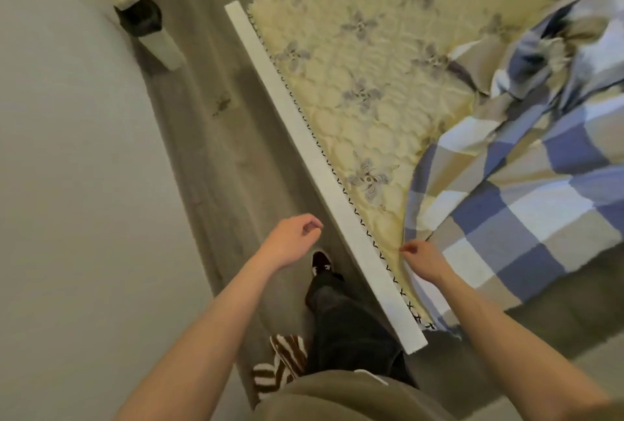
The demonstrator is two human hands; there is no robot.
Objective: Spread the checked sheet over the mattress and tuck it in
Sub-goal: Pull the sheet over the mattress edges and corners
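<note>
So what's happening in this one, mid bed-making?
A person stands beside a bed with a white frame rail. The right hand pinches the edge of the checked sheet near the mattress's side edge. The left hand hangs free over the floor, loosely curled, holding nothing. The sheet lies bunched over one part only; most of the quilted mattress is bare, and nothing looks tucked yet.

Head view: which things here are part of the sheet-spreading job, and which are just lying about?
Job: checked sheet, mattress, white bed rail, right hand pinching the sheet's edge, left hand free.
Lying about: striped slipper, black-and-white object by the wall.
</note>
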